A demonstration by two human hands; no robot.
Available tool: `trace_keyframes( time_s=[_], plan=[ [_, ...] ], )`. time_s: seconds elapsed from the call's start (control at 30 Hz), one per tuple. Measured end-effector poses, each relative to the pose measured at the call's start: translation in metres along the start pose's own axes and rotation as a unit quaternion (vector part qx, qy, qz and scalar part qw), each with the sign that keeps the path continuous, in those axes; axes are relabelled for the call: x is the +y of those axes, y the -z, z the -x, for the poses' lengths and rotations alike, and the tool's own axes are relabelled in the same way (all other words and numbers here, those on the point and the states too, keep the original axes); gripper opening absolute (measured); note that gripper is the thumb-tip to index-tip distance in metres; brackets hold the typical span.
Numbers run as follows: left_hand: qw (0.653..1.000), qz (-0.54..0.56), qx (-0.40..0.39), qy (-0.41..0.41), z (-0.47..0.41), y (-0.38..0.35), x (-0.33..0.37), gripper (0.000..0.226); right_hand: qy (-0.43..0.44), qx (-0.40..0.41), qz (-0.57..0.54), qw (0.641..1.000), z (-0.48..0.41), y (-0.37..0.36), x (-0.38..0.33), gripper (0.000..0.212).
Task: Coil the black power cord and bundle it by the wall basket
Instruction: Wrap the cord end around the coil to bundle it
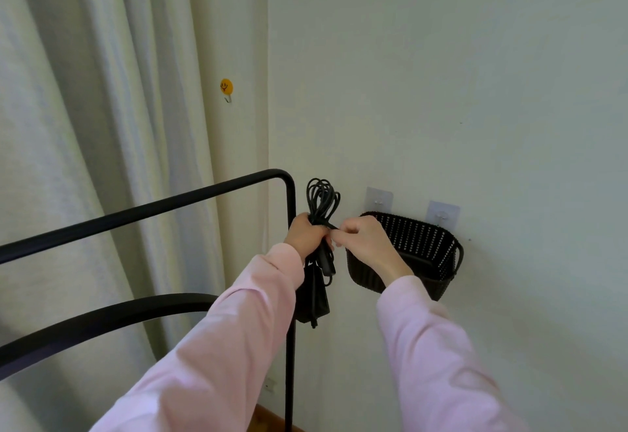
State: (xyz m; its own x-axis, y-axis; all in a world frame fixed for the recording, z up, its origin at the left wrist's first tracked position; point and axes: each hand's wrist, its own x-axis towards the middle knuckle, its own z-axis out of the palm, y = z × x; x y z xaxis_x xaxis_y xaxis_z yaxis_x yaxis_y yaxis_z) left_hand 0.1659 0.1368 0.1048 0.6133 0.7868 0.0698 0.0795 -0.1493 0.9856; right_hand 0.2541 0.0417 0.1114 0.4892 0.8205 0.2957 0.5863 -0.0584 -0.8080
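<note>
Pale wall [441, 91] ahead: my left hand [306, 236] grips the coiled black power cord [320, 210]; my right hand [363, 241] pinches a strand, wall basket [418, 237] just right.

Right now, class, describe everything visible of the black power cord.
The black power cord is thin and matte, gathered into long loops that stand above the left hand, which grips the bundle at its middle. The right hand pinches a strand beside that grip. Below hang more loops and a dark block, perhaps an adapter. It is held left of the wall basket, apart from it.
</note>
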Motion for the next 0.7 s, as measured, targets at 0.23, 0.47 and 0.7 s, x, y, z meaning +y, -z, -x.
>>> trace_keyframes(
  time_s=[0.23, 0.47, 0.7],
  plan=[
    [0.995, 0.09, 0.007, 0.044, -0.005, 0.009, 0.0, 0.011, 0.011, 0.009, -0.251, 0.968, 0.011, -0.001, 0.005, 0.045],
    [0.992, 0.12, 0.022, 0.023, -0.001, -0.001, -0.002, 0.024, -0.077, 0.052, -0.649, 0.755, 0.004, -0.011, -0.001, 0.05],
    [0.996, 0.077, 0.02, -0.039, 0.002, -0.01, 0.0, 0.032, -0.14, 0.061, -0.785, 0.6, 0.001, -0.015, -0.005, 0.026]
  ],
)
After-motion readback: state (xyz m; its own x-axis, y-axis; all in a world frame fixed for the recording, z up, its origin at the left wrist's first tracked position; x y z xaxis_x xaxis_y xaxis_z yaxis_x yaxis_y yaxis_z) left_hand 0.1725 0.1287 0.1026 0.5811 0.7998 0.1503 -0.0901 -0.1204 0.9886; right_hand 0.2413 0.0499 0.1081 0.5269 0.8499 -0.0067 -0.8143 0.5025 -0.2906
